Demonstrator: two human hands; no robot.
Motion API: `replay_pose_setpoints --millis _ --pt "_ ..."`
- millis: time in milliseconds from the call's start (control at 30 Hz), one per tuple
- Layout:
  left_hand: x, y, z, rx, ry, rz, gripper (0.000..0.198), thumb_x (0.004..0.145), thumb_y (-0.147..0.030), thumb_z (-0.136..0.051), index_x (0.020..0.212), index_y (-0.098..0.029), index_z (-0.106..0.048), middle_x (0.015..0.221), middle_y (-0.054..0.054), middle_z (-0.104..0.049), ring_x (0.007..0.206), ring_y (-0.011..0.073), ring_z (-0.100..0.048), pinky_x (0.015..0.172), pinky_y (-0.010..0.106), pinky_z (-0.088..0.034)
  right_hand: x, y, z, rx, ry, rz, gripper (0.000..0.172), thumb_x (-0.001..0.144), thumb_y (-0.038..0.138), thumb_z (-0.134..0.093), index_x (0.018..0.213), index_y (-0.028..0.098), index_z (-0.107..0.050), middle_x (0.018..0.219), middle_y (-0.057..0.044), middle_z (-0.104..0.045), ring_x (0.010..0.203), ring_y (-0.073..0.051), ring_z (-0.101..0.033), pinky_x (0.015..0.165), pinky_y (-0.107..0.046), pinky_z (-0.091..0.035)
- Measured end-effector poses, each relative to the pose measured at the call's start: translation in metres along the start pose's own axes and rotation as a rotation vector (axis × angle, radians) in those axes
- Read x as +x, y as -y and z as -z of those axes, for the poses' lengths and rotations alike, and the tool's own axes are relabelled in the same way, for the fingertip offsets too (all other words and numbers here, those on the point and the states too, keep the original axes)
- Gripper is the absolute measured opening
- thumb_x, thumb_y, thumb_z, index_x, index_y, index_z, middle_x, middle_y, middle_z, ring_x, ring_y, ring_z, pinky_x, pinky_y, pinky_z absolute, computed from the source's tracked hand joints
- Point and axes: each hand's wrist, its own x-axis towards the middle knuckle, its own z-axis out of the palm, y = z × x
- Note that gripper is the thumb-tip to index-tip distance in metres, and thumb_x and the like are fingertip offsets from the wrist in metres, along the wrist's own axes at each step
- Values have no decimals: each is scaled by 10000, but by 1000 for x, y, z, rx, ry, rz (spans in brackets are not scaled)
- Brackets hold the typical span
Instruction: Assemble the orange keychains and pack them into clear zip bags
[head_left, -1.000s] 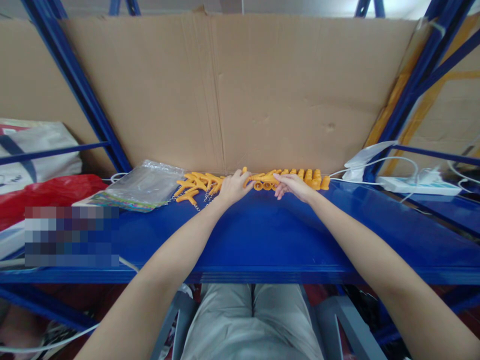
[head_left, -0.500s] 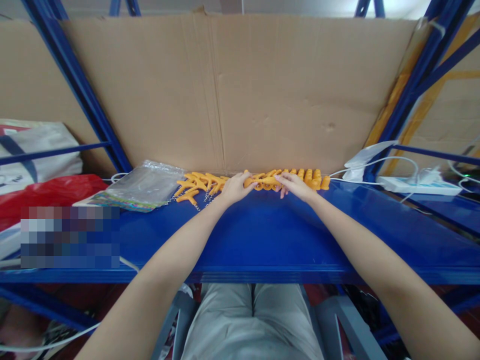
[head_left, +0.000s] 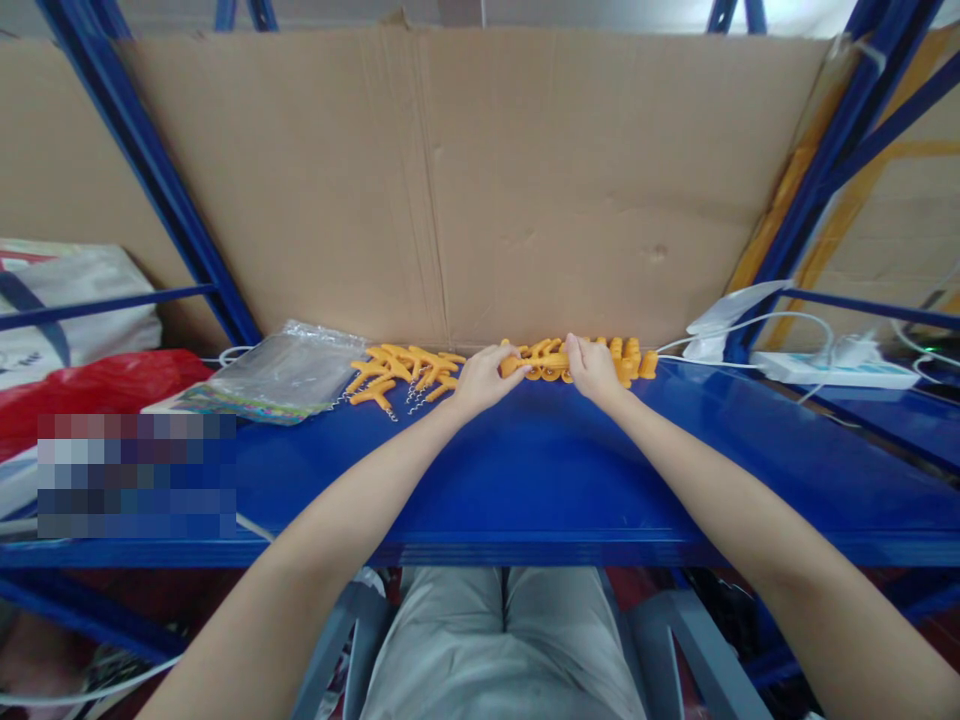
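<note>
Both my arms reach across a blue metal shelf point(head_left: 540, 480) to its back edge. My left hand point(head_left: 484, 378) and my right hand point(head_left: 594, 368) are curled around a cluster of small orange plastic pieces point(head_left: 541, 359) that lies against the cardboard backing. More orange cylinders point(head_left: 637, 358) stand in a row just right of my right hand. Left of my left hand, a loose pile of orange T-shaped pieces with little metal chains point(head_left: 401, 372) lies on the shelf.
A clear plastic bag point(head_left: 289, 368) sits left of the orange pile. A red bag point(head_left: 90, 385) and a white bag are at far left. A white power strip point(head_left: 836, 372) with white cables is at right. Brown cardboard point(head_left: 480, 180) backs the shelf between blue uprights.
Both hands have shifted a little to the right along the back edge and drawn closer together around the orange pieces. The T-shaped pile stays put.
</note>
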Motion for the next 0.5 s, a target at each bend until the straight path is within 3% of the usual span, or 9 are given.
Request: replay_pose_setpoints --millis 333,500 --pt "-2 -2 7 124 0 -4 264 906 -408 -578 1041 -198 -662 946 75 -684 895 206 -646 820 306 -497 10 7 5 92 67 -107 476 979 395 -265 644 210 -547 689 -124 -671 801 -271 -674 791 -373 -492" --pt "-2 -6 11 197 70 21 313 925 -453 -542 1109 -223 -649 994 79 -649 907 216 -642 800 308 -497 12 1 -2 287 153 -223 471 953 423 -314 631 211 -584 573 -114 -628 698 -282 -661 693 -400 -522"
